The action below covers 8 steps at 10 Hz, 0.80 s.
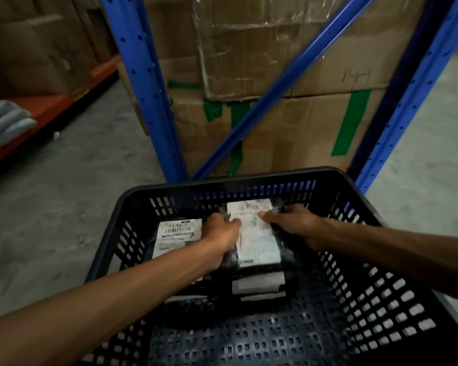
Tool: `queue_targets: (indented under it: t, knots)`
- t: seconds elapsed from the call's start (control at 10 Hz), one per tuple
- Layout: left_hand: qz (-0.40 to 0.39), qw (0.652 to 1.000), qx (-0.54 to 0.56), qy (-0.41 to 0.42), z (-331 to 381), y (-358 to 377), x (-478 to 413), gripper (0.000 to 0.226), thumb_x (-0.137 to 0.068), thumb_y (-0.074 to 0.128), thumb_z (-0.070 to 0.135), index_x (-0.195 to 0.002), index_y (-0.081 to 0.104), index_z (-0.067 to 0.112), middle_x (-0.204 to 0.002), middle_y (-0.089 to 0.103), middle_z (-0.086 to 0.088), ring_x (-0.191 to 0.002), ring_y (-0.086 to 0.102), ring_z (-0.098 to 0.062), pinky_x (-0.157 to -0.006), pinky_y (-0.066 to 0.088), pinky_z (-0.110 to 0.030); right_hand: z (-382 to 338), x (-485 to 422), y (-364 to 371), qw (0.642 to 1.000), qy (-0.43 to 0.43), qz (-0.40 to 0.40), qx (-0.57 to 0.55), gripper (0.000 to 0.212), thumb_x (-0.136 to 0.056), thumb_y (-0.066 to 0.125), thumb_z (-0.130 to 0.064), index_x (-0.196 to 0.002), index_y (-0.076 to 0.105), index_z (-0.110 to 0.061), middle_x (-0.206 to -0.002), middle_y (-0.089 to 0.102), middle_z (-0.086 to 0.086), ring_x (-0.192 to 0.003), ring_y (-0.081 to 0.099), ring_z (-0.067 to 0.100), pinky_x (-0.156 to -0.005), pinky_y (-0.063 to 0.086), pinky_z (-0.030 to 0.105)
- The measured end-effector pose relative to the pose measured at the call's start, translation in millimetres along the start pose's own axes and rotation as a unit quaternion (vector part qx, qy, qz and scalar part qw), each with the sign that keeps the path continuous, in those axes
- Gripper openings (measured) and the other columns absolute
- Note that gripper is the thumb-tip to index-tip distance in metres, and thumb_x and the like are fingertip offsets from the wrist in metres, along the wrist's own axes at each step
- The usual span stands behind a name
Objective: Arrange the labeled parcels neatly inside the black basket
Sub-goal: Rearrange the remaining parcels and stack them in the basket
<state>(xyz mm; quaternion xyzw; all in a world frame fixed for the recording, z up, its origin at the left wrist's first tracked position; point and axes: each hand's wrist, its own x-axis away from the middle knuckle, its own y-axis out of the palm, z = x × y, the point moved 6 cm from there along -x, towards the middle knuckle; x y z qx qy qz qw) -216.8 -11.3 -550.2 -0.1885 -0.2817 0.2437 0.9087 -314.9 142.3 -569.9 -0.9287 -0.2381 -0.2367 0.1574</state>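
Black plastic-wrapped parcel with a white paper label is sitting atop a stack at the far middle of the black perforated plastic basket. A person's left hand and right hand are clasping its opposite long edges. It is looking light, slick and slightly soft, best gripped by those sides.

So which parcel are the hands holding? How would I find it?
Look in the black basket on the floor by the blue rack. Near its far wall, the left hand and right hand grip one parcel from both sides. It sits on top of a stack, unlike the untouched barcode parcel to its left.
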Motion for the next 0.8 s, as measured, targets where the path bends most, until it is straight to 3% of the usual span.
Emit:
queue_targets:
  t: [0.1,0.2,0.3,0.4,0.5,0.6,0.7,0.8]
  knots:
    - [-0.015,0.994,-0.109,0.027,-2,13,2,0.039,-0.097,0.049,0.019,-0.134,0.051,0.009,-0.131,0.059,-0.01,-0.108,0.061,-0.024,-0.083,0.051,-0.029,23,-8,14,0.998,-0.012,0.001,0.069,0.026,-0.093,0.06,-0.045,-0.096,0.061,-0.019,-0.083,0.065,-0.006,-0.069,0.064,0.012,-0.051,0.05,0.008]
    - [0.013,0.976,-0.212,0.047,-1,18,6,0.056,-0.101,0.046,0.023,-0.15,0.028,0.004,-0.146,0.045,-0.015,-0.126,0.053,-0.031,-0.093,0.046,-0.034,31,-14,11,0.996,-0.027,0.016,0.087,0.025,-0.09,0.056,-0.056,-0.083,0.057,-0.032,-0.076,0.056,-0.019,-0.061,0.053,-0.007,-0.035,0.037,-0.003]
    - [0.025,0.958,-0.27,0.088,-1,19,7,0.061,-0.1,0.048,0.025,-0.149,0.024,-0.002,-0.144,0.048,-0.019,-0.129,0.052,-0.033,-0.099,0.046,-0.037,32,-13,9,0.995,-0.009,0.013,0.099,0.032,-0.086,0.055,-0.064,-0.072,0.059,-0.035,-0.073,0.058,-0.022,-0.064,0.055,-0.008,-0.041,0.042,0.003]
    - [0.034,0.937,-0.303,0.169,7,10,8,0.04,-0.097,0.056,0.027,-0.128,0.055,0.002,-0.12,0.066,-0.015,-0.108,0.066,-0.028,-0.085,0.052,-0.034,39,-15,6,0.99,-0.012,0.025,0.135,0.043,-0.083,0.055,-0.069,-0.087,0.067,-0.028,-0.089,0.069,-0.01,-0.081,0.067,0.011,-0.068,0.055,0.018]
    - [0.063,0.89,-0.379,0.246,16,-3,13,0.023,-0.09,0.067,0.03,-0.081,0.068,0.009,-0.082,0.072,-0.009,-0.082,0.071,-0.023,-0.064,0.05,-0.03,34,-9,7,0.98,-0.019,0.032,0.194,0.05,-0.084,0.054,-0.068,-0.107,0.069,-0.025,-0.11,0.071,0.002,-0.097,0.067,0.021,-0.089,0.055,0.03]
    - [0.056,0.847,-0.454,0.27,20,0,25,0.016,-0.09,0.064,0.011,-0.074,0.064,0.012,-0.077,0.069,-0.007,-0.082,0.072,-0.024,-0.062,0.051,-0.032,25,-2,6,0.973,-0.011,0.023,0.229,0.048,-0.091,0.054,-0.058,-0.115,0.068,-0.02,-0.095,0.069,-0.003,-0.083,0.066,0.015,-0.07,0.052,0.02]
    - [0.046,0.841,-0.471,0.262,30,-2,29,0.012,-0.088,0.058,0.002,-0.085,0.067,0.009,-0.092,0.071,-0.012,-0.09,0.07,-0.03,-0.072,0.055,-0.036,4,10,0,0.964,-0.034,0.055,0.259,0.032,-0.092,0.061,-0.043,-0.102,0.072,-0.014,-0.087,0.071,-0.002,-0.087,0.071,0.018,-0.071,0.057,0.024]
    - [-0.023,0.826,-0.483,0.29,48,2,49,0.019,-0.088,0.052,0.005,-0.093,0.07,0.003,-0.101,0.071,-0.017,-0.095,0.069,-0.035,-0.073,0.052,-0.035,-54,50,-19,0.942,-0.189,0.151,0.234,0.037,-0.092,0.064,-0.035,-0.122,0.066,-0.015,-0.111,0.074,0.0,-0.102,0.069,0.014,-0.083,0.052,0.02]
